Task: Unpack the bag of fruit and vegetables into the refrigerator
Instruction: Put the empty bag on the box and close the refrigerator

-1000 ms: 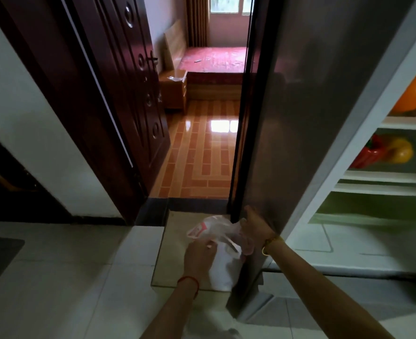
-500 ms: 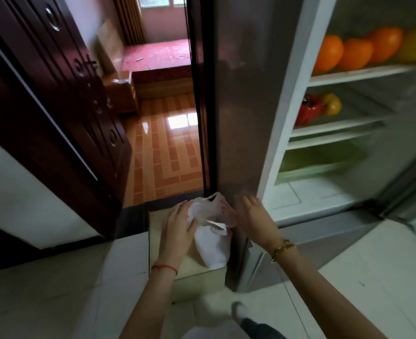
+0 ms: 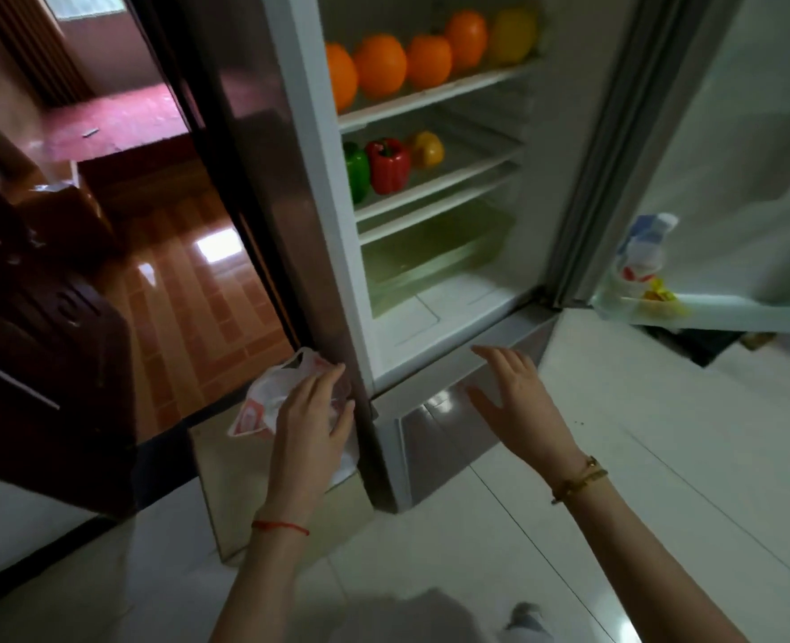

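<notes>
Looking down from the head camera, a person faces an open refrigerator (image 3: pixel 448 327). Their left hand (image 3: pixel 311 422) rests with relaxed fingers on a white plastic bag (image 3: pixel 267 401) atop a cardboard box (image 3: pixel 230 494) just beside the fridge. Their right hand (image 3: pixel 518 401) hovers spread, holding nothing. Inside, 4 oranges (image 3: pixel 381 65) fill 1 shelf, 3 peppers (image 3: pixel 388 164) the next.
</notes>
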A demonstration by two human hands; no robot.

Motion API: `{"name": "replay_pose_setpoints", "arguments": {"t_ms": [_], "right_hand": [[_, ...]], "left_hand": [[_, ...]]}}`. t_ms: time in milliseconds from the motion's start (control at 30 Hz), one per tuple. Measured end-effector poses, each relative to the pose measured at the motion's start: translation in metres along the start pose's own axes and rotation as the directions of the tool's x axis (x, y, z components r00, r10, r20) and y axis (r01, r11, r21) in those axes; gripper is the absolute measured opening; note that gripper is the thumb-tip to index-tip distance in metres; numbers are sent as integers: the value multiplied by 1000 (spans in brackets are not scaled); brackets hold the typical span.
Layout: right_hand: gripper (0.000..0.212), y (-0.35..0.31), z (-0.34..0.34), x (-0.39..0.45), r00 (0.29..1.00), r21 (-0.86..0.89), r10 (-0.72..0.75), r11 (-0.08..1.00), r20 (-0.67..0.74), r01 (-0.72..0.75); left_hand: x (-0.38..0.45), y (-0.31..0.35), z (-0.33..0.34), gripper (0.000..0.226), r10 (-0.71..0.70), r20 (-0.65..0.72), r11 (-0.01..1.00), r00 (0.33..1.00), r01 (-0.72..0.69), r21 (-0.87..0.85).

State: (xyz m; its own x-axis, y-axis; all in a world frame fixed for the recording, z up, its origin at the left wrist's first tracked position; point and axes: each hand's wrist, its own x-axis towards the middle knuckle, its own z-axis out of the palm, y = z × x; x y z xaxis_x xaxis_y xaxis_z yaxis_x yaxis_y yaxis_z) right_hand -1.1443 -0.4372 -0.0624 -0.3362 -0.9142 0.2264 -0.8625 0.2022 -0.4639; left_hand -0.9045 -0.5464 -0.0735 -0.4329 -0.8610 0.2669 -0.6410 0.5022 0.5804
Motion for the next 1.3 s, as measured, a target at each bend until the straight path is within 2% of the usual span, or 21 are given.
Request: {"name": "replay_pose_setpoints", "arguments": {"t_ms": [333, 667, 933, 1300], "right_hand": [[52, 126, -110, -109, 973, -22, 191, 980, -129, -195], [46, 263, -205, -181, 913, 13, 334, 940, -233, -341], [44, 345, -264, -164, 869, 37, 388, 917, -307, -396], [39, 474, -347, -64, 835, 33, 331, 935, -439, -352]], "left_hand": [[-31, 153, 89, 42, 160, 53, 981, 986, -153, -118], [-52, 303, 169, 42, 222, 117, 962, 968, -199, -185], [-12, 395, 213, 41, 343, 88, 926, 935, -321, -200], [96, 534, 298, 44, 490, -104, 836, 866, -500, -226]]}}
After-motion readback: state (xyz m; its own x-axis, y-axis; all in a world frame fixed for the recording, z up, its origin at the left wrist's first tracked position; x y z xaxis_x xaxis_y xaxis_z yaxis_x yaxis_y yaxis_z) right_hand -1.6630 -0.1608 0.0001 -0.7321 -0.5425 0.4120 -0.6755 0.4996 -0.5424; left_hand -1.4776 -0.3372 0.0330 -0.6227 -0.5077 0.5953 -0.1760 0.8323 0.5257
